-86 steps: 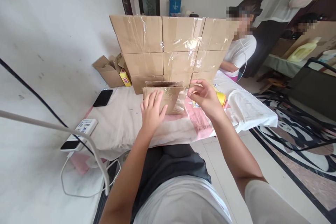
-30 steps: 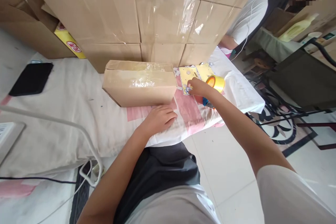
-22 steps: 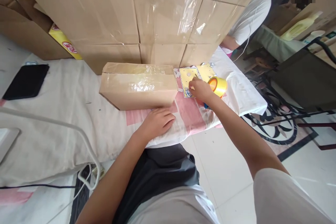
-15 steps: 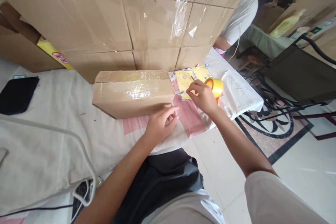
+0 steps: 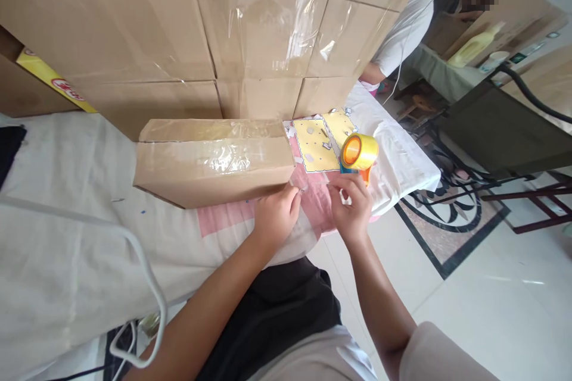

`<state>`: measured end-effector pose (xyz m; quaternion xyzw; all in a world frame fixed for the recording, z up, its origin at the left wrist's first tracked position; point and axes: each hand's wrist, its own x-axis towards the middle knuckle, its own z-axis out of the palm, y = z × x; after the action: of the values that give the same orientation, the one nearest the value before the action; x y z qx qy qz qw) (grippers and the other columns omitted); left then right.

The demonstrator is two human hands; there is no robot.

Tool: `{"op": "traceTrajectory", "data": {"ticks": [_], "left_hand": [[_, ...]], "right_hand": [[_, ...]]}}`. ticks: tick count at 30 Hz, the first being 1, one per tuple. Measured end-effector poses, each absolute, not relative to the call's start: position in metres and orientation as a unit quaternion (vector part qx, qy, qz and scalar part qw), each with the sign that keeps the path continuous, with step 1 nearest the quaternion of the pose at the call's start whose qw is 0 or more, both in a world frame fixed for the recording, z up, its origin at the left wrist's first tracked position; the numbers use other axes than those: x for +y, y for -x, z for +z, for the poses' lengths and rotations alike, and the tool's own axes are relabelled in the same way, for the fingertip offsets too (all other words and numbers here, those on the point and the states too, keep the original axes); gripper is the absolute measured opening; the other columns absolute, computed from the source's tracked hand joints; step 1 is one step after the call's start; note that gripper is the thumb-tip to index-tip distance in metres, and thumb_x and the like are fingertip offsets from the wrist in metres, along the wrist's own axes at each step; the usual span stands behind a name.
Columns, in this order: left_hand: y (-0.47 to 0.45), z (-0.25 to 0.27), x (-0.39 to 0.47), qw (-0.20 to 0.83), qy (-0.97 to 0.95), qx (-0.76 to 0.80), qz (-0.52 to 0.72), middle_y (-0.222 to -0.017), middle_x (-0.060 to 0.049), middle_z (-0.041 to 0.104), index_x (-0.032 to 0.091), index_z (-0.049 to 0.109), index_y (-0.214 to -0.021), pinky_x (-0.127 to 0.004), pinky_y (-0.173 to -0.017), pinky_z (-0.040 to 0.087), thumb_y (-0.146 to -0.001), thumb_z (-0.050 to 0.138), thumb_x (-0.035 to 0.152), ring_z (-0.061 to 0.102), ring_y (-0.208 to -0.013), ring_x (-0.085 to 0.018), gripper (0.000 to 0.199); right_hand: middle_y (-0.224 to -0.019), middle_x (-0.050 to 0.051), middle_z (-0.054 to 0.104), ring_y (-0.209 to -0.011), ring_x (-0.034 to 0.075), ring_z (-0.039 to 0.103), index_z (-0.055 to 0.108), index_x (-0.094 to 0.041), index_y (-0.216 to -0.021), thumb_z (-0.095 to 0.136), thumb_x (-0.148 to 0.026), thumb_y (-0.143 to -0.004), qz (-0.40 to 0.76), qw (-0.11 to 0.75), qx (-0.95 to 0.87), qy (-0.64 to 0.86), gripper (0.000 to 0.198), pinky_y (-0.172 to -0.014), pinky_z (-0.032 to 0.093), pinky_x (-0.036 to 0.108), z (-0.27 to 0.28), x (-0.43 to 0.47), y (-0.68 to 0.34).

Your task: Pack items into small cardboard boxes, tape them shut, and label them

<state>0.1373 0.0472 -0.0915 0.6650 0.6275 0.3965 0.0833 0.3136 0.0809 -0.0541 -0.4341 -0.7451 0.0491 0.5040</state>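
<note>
I note a taped cardboard box lying on its side on the cloth-covered table, directly in front of a wall of stacked taped cartons. My left hand sits at the box's lower right corner, fingers pinched together on a small pale scrap; it is too small for me to say whether this is a sticker or a bit of tape. My right hand is just beside the left, near the table edge, fingers curled inward with the tips close together, and I cannot tell whether it grips anything. A roll of yellow tape stands just beyond the right hand, apart from it. A yellow sticker sheet lies flat on the cloth between the box and the roll. At the far right end of the table I see another person's white sleeve. A white cable loops over the near left edge.
</note>
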Motion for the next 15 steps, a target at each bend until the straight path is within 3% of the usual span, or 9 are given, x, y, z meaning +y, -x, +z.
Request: {"op": "traceTrajectory", "data": {"ticks": [4, 9, 12, 15], "left_hand": [[-0.132, -0.091, 0.047, 0.155, -0.626, 0.645, 0.410, -0.053, 0.002, 0.056, 0.021, 0.064, -0.070, -0.028, -0.056, 0.025, -0.097, 0.054, 0.033, 0.044, -0.051, -0.011, 0.032], [-0.144, -0.083, 0.054, 0.221, -0.619, 0.630, 0.413, -0.053, 0.002, 0.055, 0.020, 0.061, -0.067, -0.028, -0.056, 0.026, -0.097, 0.055, 0.039, 0.046, -0.051, -0.011, 0.036], [-0.165, -0.071, 0.074, 0.221, -0.643, 0.632, 0.370, -0.056, 0.000, 0.059, 0.021, 0.063, -0.069, -0.030, -0.057, 0.028, -0.101, 0.049, 0.043, 0.051, -0.053, -0.014, 0.041], [-0.189, -0.059, 0.109, 0.226, -0.671, 0.650, 0.278, -0.072, -0.005, 0.071, 0.022, 0.070, -0.081, -0.030, -0.058, 0.034, -0.103, 0.042, 0.039, 0.063, -0.066, -0.018, 0.040]], "right_hand": [[-0.081, 0.000, 0.063, -0.072, 0.015, 0.060, 0.066, -0.022, -0.089, 0.068, -0.025, -0.091, 0.177, 0.537, -0.648, 0.510, 0.005, -0.062, 0.046, 0.029, -0.054, 0.090, -0.325], [-0.076, -0.002, 0.060, -0.065, 0.012, 0.057, 0.058, -0.022, -0.088, 0.070, -0.040, -0.090, 0.351, 0.555, -0.562, 0.503, 0.022, -0.061, 0.046, 0.026, -0.065, 0.087, -0.320], [-0.067, -0.006, 0.052, -0.059, 0.011, 0.051, 0.052, -0.023, -0.088, 0.067, -0.042, -0.091, 0.368, 0.584, -0.508, 0.515, 0.025, -0.056, 0.042, 0.025, -0.082, 0.080, -0.309], [-0.066, -0.006, 0.049, -0.057, 0.011, 0.048, 0.048, -0.024, -0.088, 0.066, -0.042, -0.092, 0.352, 0.609, -0.478, 0.527, 0.026, -0.055, 0.041, 0.025, -0.097, 0.075, -0.302]]}}
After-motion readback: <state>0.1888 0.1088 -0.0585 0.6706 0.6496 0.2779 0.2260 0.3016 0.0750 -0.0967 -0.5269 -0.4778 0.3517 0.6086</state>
